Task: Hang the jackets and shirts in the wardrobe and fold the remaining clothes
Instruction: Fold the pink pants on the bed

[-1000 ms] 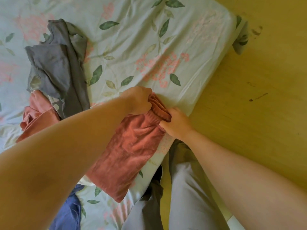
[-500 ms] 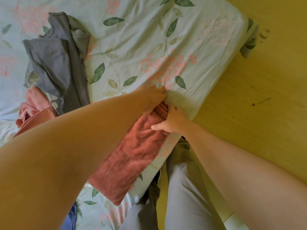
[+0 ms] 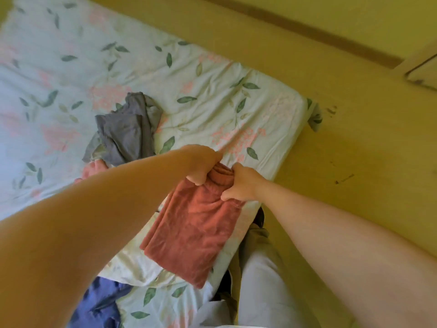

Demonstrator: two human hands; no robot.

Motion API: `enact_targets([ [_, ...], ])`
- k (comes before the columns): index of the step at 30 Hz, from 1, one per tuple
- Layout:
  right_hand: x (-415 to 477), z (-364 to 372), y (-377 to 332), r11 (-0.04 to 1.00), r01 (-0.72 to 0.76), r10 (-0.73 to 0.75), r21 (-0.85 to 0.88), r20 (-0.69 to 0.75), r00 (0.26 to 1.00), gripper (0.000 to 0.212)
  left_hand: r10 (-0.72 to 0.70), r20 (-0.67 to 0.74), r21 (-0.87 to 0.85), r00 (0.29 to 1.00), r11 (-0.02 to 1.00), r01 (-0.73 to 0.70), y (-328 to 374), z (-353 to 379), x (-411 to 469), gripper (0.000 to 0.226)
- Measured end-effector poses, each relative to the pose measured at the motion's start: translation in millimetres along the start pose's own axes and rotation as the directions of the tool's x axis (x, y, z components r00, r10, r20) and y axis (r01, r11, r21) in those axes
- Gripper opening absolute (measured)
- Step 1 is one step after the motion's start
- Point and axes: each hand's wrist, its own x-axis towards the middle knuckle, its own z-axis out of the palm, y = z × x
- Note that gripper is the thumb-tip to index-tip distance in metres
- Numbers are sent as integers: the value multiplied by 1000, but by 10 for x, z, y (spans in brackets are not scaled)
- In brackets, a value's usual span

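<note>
The left hand is closed in a fist-like grip on the left part of the upper edge of a rust-red garment. The right hand grips the right part of the same edge, with thumb and fingers pinching the fabric. The two hands are near each other, with a short bunched span of cloth between them. The garment is folded into a long narrow panel. It runs from the hands toward the near side and ends in a corner over the near right part of the bed. Whether that lower end rests on the sheet or hangs clear cannot be told. The garment's right long edge lies just beside the right edge of the bed. The person's leg, in light trousers, stands against that edge. A crumpled grey garment lies on the sheet to the left of the hands, apart from the rust-red panel. A pink garment shows at its near side, partly hidden by the left forearm. A blue garment lies at the near left. The far and far-left areas of the sheet lie flat. The yellow floor is open to the right of the bed and beyond its far right corner, bearing small dark marks.
</note>
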Motion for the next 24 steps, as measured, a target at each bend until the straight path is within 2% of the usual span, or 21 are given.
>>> enact_targets([
  [4,-628,-443,-722,981,67,-102,-184,-187,977,56,-38,-267,4,963,999,40,-151,-479,-856,57],
  [7,-1101,-585,-1143,947,60,-168,-314,-329,929,56,-31,-455,10,890,999,40,-188,-641,-1369,55],
  [9,-1387,-559,-1316,916,35,-217,-400,-420,881,59,-29,-578,12,815,999,43,-157,-620,-1641,49],
  [12,-1721,-306,-1413,850,-35,-305,-525,-546,780,60,-10,-719,38,695,998,53,-45,-391,-1966,46],
  [15,-1925,174,-1356,758,-114,-420,-643,-613,669,65,35,-810,73,585,996,43,104,92,-2178,45],
  [18,-1962,832,-1165,689,-173,-475,-704,-618,627,69,52,-865,67,500,998,12,221,818,-2209,50],
  [20,-1882,1334,-991,663,-218,-463,-716,-622,632,65,59,-872,56,487,998,-21,281,1349,-2144,53],
  [21,-1812,1612,-904,658,-233,-443,-716,-618,650,65,58,-858,47,511,998,-35,306,1629,-2103,54],
  [24,-1630,2446,-680,674,-215,-341,-707,-555,759,66,26,-767,-19,641,998,-63,353,2497,-2014,54],
])
